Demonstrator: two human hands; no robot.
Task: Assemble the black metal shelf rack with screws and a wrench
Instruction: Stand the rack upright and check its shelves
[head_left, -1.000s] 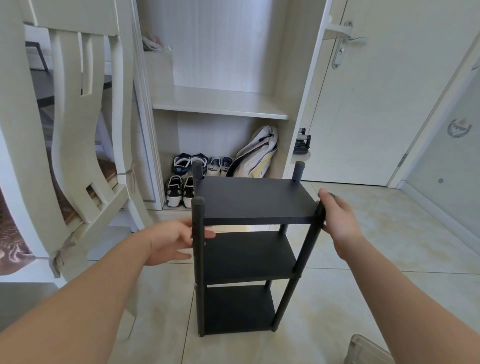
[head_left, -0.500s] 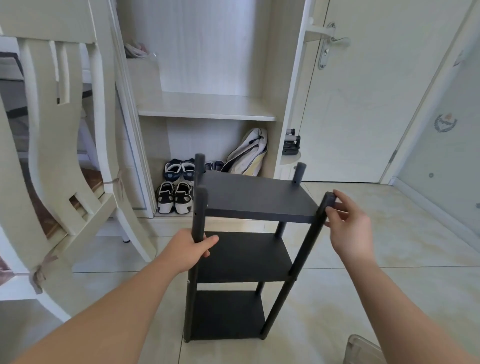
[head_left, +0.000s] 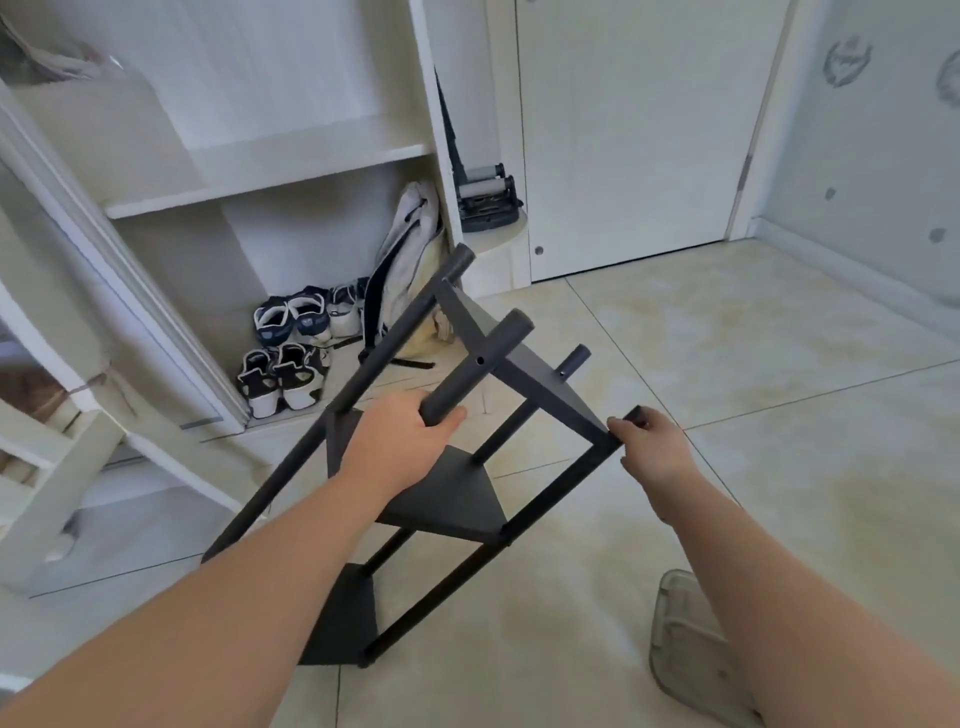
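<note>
Tipped from upright, the black metal shelf rack now leans on the floor, long axis rising from near to far right, left hand gripping an upper post, right hand clasping its top right corner.

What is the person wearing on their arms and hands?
Nothing visible: the left hand and right hand are ungloved, with no rings, watch or bracelets showing. No sleeves appear anywhere up to the frame edge.
</note>
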